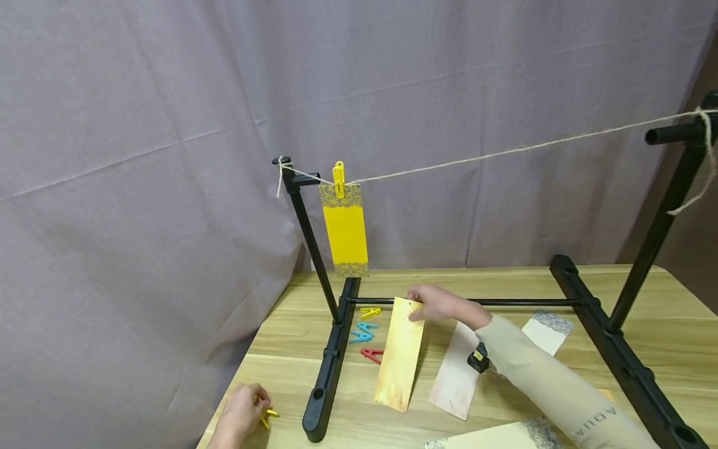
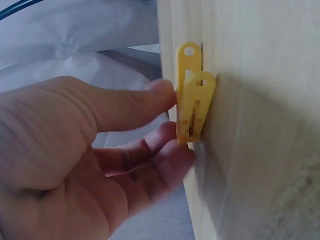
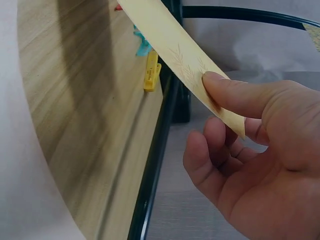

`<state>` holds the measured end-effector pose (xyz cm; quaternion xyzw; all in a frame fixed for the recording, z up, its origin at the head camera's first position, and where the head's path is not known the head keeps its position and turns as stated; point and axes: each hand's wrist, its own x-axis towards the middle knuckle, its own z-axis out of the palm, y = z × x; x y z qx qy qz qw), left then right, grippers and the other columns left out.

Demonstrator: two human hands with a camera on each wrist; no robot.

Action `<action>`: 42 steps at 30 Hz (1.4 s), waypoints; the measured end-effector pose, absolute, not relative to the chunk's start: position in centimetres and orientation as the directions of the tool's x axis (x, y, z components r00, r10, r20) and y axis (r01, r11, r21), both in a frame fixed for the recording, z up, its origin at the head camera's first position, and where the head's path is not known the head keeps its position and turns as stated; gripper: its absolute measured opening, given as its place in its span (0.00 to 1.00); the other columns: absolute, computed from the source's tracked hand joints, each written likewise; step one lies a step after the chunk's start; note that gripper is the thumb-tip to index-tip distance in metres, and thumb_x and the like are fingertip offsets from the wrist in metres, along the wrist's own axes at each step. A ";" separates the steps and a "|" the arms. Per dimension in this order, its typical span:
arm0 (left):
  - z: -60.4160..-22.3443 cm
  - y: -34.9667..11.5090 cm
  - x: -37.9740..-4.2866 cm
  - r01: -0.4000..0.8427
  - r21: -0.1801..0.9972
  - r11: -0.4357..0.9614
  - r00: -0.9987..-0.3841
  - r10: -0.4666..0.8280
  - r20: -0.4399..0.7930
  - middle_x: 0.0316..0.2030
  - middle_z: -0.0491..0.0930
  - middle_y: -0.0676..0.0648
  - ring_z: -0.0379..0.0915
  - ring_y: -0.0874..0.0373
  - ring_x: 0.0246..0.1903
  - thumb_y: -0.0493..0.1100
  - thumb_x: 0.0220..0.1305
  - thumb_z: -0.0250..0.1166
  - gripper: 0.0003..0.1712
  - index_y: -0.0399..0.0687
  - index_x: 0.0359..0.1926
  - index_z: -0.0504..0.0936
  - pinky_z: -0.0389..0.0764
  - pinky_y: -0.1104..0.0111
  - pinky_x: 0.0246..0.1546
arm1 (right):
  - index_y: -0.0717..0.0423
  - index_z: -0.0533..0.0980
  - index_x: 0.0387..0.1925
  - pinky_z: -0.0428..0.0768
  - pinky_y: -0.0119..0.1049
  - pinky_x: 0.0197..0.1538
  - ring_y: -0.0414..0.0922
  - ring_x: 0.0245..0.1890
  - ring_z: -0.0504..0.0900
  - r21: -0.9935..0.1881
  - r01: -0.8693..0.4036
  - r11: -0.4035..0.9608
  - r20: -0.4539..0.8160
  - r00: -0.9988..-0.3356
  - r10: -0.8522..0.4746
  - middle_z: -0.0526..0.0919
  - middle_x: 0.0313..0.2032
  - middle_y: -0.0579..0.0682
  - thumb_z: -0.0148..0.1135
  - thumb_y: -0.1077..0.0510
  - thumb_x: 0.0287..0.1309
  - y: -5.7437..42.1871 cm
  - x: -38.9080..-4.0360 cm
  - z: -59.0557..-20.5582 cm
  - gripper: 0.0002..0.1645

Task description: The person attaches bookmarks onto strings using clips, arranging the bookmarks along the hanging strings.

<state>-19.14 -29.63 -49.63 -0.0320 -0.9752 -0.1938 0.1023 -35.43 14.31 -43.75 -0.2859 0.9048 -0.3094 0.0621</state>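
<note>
My right hand (image 1: 440, 304) pinches the top end of a tan paper strip (image 1: 401, 358) between thumb and fingers, holding it raised above the table. In the right wrist view a faint leaf pattern shows near the thumb. At the table's left edge my left hand (image 1: 242, 410) has thumb and fingertips on a yellow clothespin (image 2: 197, 107), its handles pointing away from the palm. A yellow card (image 1: 346, 234) with dark lace-patterned ends hangs from the string (image 1: 505, 152) under another yellow clothespin (image 1: 339, 179).
The string spans a black stand (image 1: 331, 355). Near its left foot lie yellow (image 1: 370, 312), blue (image 1: 361, 337) and red (image 1: 371, 355) clothespins. A pale strip (image 1: 453, 374), a lace-ended white card (image 1: 546, 330) and a cream card (image 1: 488, 438) lie around my right forearm.
</note>
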 end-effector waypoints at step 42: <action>-46.9 -26.5 -20.1 0.149 0.524 0.839 -0.977 0.042 0.211 0.18 0.75 0.53 0.69 0.68 0.20 0.20 0.45 0.56 0.20 0.50 0.24 0.79 0.69 0.73 0.25 | 0.55 0.73 0.34 0.82 0.43 0.24 0.48 0.16 0.81 -0.747 -0.480 0.460 0.136 -0.788 -0.601 0.81 0.25 0.58 0.63 0.58 0.64 16.1 -32.8 -37.0 0.07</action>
